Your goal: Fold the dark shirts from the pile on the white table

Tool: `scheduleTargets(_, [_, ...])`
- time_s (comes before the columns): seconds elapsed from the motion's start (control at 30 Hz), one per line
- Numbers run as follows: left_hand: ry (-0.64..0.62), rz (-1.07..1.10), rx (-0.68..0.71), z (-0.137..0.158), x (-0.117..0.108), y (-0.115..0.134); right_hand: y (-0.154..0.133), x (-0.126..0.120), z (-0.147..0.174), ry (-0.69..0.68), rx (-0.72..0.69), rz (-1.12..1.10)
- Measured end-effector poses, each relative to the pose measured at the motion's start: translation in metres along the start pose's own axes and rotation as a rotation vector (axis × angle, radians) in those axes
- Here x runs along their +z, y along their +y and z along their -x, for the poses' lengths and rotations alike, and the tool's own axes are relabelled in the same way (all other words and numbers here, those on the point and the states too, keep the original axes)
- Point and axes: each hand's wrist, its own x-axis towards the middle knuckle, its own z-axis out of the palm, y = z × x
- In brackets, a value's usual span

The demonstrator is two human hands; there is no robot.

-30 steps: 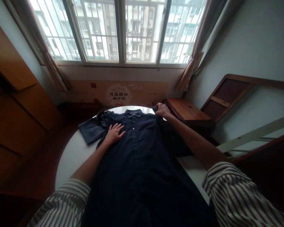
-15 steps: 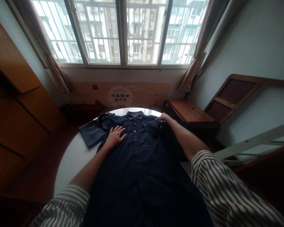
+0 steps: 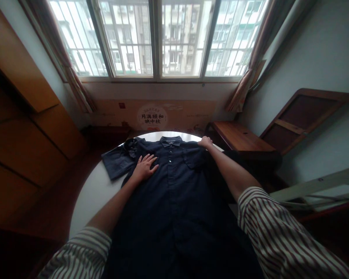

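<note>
A dark navy shirt (image 3: 174, 193) lies front side up over a round white table (image 3: 88, 197), its collar at the far edge and its lower part toward me. My left hand (image 3: 145, 167) rests flat on the chest with fingers spread. At the right shoulder, my right hand (image 3: 206, 142) has its fingers curled over the cloth and grips it. The sleeve (image 3: 116, 161) on the left is laid out over the table, bunched near the shoulder. The sleeve on the right is mostly hidden in shadow behind my forearm.
To the right of the table stands a wooden bench or low cabinet (image 3: 241, 135), with a wood-framed panel (image 3: 291, 116) leaning by the wall. Wooden cabinets (image 3: 23, 143) line the left side. A barred window (image 3: 157, 38) and a printed banner (image 3: 151, 116) are ahead.
My right hand has shifted slightly at the shoulder, its fingers now curled more over the cloth. My left hand stays flat on the chest. The whole view has swung slightly left.
</note>
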Motion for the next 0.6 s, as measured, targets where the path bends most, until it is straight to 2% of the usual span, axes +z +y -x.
scheduleTargets(0.13, [0.099,0.102,-0.038,-0.008,-0.007,-0.004,-0.017,0.004,-0.015,-0.085,-0.097,0.049])
scheduleTargets(0.3, [0.285,0.152,-0.388,-0.058,-0.044,-0.04,-0.038,0.018,-0.028,-0.192,-0.195,0.068])
scheduleTargets(0.43, [0.228,0.148,-0.58,-0.093,-0.062,-0.073,-0.047,0.029,-0.027,-0.222,-0.204,0.082])
scheduleTargets(0.53, [0.159,0.172,-0.624,-0.101,-0.06,-0.084,-0.051,0.031,-0.025,-0.205,-0.209,0.075])
scheduleTargets(0.6, [0.166,0.178,-0.627,-0.103,-0.058,-0.087,-0.053,0.028,-0.022,-0.159,-0.208,0.058])
